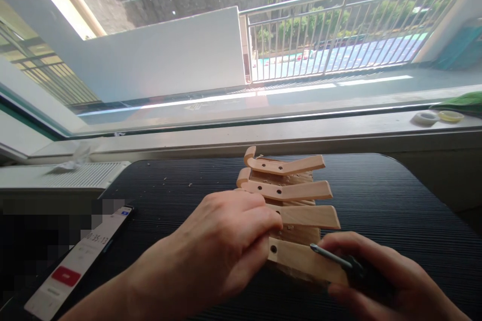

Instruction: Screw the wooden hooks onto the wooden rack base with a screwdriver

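A wooden hook rack lies on the black table [376, 195]. Several pale, bent wooden hooks [305, 190] are fixed in a row across its rough brown board [301, 234], and dark screw heads show in them. My left hand [222, 241] is closed over the left part of the nearer hooks, hiding their curled ends. In my right hand [402, 276] is a screwdriver [333, 257], gripped by its dark handle. Its metal tip points left, over the nearest hook; I cannot tell whether it touches the wood.
A phone [71, 271] with a lit timer screen is at the lower left. Beyond the table's far edge runs a window sill [211, 135] bearing tape rolls [425, 118] and a green item [463, 103]. Small shavings dot the tabletop. A white ribbed panel [101, 174] is at left.
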Available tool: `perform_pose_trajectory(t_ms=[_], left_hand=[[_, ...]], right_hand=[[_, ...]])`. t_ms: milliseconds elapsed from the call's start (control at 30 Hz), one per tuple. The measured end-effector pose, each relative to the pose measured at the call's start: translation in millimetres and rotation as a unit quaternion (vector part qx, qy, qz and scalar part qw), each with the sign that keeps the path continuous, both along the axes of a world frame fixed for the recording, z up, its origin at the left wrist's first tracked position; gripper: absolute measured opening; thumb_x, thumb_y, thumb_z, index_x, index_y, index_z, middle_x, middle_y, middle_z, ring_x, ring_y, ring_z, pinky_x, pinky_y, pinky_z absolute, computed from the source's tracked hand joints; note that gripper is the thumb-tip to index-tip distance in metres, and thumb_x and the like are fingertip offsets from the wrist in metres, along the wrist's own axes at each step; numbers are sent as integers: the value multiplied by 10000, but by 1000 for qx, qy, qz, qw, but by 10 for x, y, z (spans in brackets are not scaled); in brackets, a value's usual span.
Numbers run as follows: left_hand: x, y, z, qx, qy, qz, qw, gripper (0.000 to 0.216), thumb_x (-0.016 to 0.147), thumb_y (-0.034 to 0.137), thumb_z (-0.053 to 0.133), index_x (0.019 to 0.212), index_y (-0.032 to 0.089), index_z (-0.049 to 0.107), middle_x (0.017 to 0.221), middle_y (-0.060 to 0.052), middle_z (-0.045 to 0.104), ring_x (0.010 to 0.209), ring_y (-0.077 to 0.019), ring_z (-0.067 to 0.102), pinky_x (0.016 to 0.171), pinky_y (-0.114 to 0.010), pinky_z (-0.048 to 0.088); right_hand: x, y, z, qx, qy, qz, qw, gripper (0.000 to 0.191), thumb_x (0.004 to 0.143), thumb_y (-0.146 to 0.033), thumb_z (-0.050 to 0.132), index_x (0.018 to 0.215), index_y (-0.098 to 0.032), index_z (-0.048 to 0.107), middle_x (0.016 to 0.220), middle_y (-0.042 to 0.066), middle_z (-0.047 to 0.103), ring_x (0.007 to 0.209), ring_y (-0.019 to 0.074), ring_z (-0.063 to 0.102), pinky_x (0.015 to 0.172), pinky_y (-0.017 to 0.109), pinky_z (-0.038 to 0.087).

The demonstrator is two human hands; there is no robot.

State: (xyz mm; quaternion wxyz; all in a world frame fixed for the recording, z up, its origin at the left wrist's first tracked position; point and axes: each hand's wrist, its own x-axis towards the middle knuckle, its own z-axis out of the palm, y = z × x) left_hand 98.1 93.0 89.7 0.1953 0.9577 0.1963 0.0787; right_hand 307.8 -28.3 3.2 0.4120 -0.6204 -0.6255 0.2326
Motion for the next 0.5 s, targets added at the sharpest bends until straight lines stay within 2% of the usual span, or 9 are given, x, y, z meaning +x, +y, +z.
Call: perform_pose_trajectory(t_ms=[133,267,367,500], left_hand=[[44,-31,-20,20,28,-18,999,110,865,136,510,806,186,588,870,6,625,858,-144,538,878,-285,378],[45,-31,-55,16,-17,-18,1000,129,884,133,489,938,191,590,940,-6,630,917,-138,536,924,-270,365],[48,-24,-80,15,-31,-12,999,170,880,113,481,993,191,582,958,-14,632,912,-140,540,891,-257,384],[79,-1,-92,18,-14,-21,1000,121,865,101,490,821,178,573,854,0,632,845,-145,534,886,-278,373]], right_hand=[[13,45,-14,37,-52,2,998,276,700,-279,665,973,-242,651,822,-9,733,650,158,688,579,161,546],[-27,35,-109,68,-30,-35,997,285,739,-295,650,1021,-257,633,843,-17,734,675,146,689,587,155,542],[-33,23,-153,82,-37,-43,995,302,748,-297,651,1047,-265,623,853,-23,733,683,140,688,598,154,541],[16,14,-101,92,-92,-33,991,321,706,-274,676,1023,-254,633,836,-11,731,665,157,688,592,174,547]])
